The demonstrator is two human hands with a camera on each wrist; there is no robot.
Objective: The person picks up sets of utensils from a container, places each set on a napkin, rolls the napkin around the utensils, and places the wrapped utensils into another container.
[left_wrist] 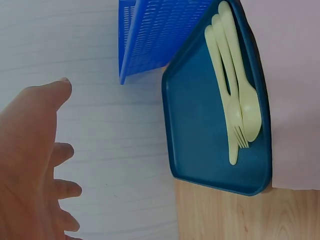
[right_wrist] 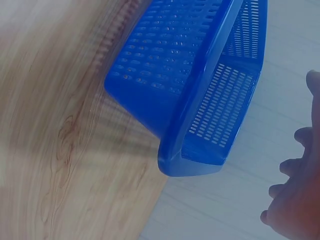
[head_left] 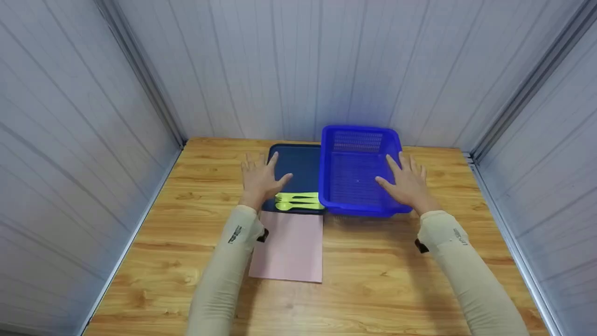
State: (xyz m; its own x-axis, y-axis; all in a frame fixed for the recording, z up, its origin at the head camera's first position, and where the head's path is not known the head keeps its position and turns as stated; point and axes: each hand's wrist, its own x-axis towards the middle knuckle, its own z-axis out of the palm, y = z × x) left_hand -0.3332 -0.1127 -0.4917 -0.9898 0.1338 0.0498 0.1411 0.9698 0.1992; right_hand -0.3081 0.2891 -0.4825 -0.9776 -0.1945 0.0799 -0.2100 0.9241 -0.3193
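Wood-grained, the counter (head_left: 368, 284) meets pale, grooved walls (head_left: 298, 65) with metal trim (head_left: 501, 88) at the corners. A glossy blue basket (head_left: 354, 175), its sides perforated and its rim thick, stands at the back, partly hiding a dark blue tray (head_left: 298, 170) in the head view. Yellow-green cutlery (head_left: 298, 206) lies on the tray; a pink sheet (head_left: 294, 249) is in front. The left hand (head_left: 261, 181) is near the tray, the right hand (head_left: 409, 185) near the basket, fingers (left_wrist: 68, 189) spread and holding nothing.

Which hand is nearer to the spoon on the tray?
Left. In the head view, the left hand is up and left of the spoon; the right hand is farther, to its right, over the basket's right side.
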